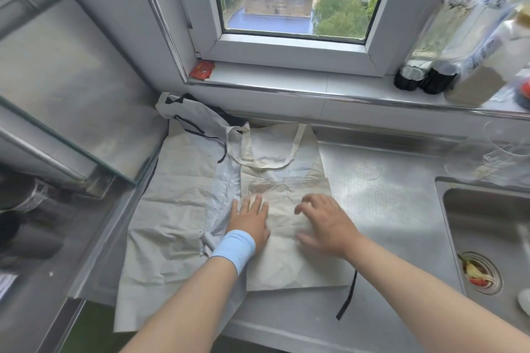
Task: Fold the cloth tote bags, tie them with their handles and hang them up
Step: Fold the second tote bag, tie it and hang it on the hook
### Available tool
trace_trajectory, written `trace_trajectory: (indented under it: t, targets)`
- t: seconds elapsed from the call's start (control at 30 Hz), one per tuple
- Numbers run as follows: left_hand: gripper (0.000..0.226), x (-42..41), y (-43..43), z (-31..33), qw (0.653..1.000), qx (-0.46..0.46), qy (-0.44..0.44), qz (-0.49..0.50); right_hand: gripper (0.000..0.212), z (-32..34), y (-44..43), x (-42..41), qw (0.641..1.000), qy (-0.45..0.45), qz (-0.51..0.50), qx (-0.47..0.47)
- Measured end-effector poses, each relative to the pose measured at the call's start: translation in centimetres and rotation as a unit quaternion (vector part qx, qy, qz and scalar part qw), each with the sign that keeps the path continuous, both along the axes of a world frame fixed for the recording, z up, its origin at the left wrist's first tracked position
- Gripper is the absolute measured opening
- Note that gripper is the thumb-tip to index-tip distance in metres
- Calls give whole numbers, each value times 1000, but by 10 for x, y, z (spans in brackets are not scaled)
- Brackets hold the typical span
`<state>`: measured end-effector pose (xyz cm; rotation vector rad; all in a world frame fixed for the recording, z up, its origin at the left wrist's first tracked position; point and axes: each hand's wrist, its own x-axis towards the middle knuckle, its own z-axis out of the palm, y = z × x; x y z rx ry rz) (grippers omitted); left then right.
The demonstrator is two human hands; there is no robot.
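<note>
A cream tote bag (pixel 289 264) lies flat on the steel counter, its two cream handles (pixel 289 159) looped toward the window. My left hand (pixel 251 219), with a blue wristband, rests flat on the bag's left part, fingers spread. My right hand (pixel 325 223) presses on the bag's right part, fingers apart and slightly blurred. Under and left of it lies a larger pale tote bag (pixel 169 209) with black handles (pixel 198 130), hanging over the counter's front edge. A black strap (pixel 348 295) sticks out at the cream bag's lower right corner.
A steel sink (pixel 487 223) with food scraps in its drain (pixel 479 274) sits at the right. Dark bottles (pixel 424 77) stand on the window sill (pixel 286 79), with a red packet (pixel 202 69) at its left end. A glass-topped stove area (pixel 57 89) borders the left.
</note>
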<state>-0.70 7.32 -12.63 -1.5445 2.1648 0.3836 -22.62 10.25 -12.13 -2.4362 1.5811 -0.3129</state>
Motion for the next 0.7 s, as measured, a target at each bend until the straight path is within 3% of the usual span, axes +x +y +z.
trace_trajectory:
  t: [0.13,0.27,0.33,0.4,0.47,0.57,0.7]
  targets:
    - [73,0,13,9,998,-22,-53,8,95,6,34,5,976,120,115,139]
    - [67,0,49,20,993,-24,108,-41,105,6,61,7,958,208,123,152]
    - [80,1,70,22,987,0,130,-89,102,6,69,9,955,234,100,152]
    - [91,4,85,21,990,13,89,-109,100,9,79,12,951,250,62,173]
    - [76,4,90,25,993,27,68,-95,94,11,85,15,947,267,36,174]
    - [41,0,94,44,994,56,61,-72,60,22,89,17,953,215,23,211]
    - [31,-3,102,73,982,168,89,24,23,50,87,22,936,161,-27,311]
